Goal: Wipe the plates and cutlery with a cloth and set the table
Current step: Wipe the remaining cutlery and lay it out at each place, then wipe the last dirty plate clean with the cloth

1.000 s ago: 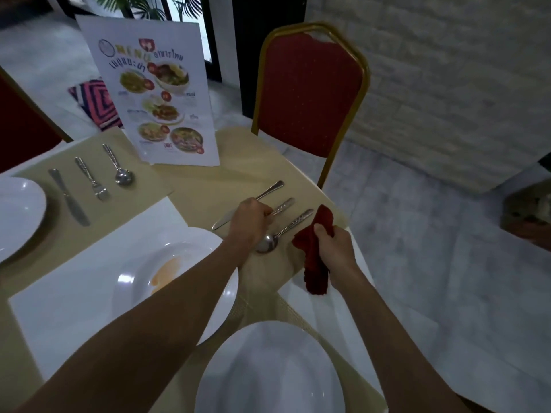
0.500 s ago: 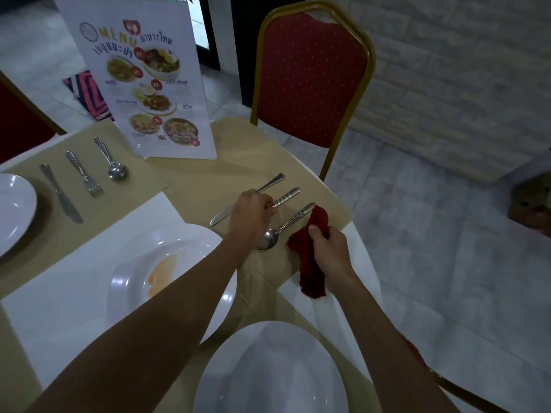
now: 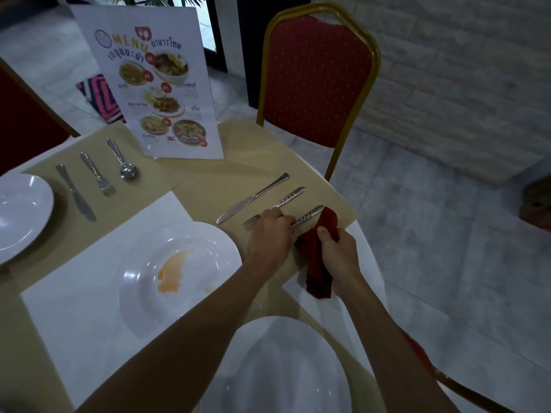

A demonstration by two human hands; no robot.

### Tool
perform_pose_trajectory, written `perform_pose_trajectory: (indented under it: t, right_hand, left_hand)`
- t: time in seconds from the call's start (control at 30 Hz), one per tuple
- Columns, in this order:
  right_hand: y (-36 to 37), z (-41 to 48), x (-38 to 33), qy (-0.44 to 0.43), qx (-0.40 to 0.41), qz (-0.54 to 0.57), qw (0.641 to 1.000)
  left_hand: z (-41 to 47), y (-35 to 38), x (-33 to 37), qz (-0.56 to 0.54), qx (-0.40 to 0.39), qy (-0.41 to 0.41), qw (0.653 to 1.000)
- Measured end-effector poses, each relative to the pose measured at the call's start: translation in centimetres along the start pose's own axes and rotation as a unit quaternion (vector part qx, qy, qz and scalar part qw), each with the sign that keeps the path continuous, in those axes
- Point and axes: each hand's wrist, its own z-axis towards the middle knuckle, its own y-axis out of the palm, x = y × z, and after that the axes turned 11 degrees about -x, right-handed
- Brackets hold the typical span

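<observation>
Your left hand (image 3: 269, 236) curls onto the handle of the near spoon (image 3: 308, 216), which lies on the tan placemat (image 3: 253, 150) just beside the fork (image 3: 287, 199). Your right hand (image 3: 338, 254) is clenched round the red cloth (image 3: 319, 263). Lift the spoon by its handle and draw it through the cloth, bowl included. Count: three plates, one a stained plate (image 3: 179, 272); two knives, two forks, two spoons, one cloth

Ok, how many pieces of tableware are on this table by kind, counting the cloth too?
White round plates: 3
Silver metal knives: 2
Silver metal forks: 2
Silver metal spoons: 2, one held by the left hand
Red cloth: 1, in the right hand
Total: 10
</observation>
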Motion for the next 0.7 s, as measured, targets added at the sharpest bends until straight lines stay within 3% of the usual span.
perform_pose_trajectory:
  t: [0.7]
  right_hand:
    - [-0.2, -2.8, -1.0, -0.004, 0.004, 0.012, 1.0]
  left_hand:
    - [-1.4, -1.9, 0.3, -0.068, 0.008, -0.015, 0.998]
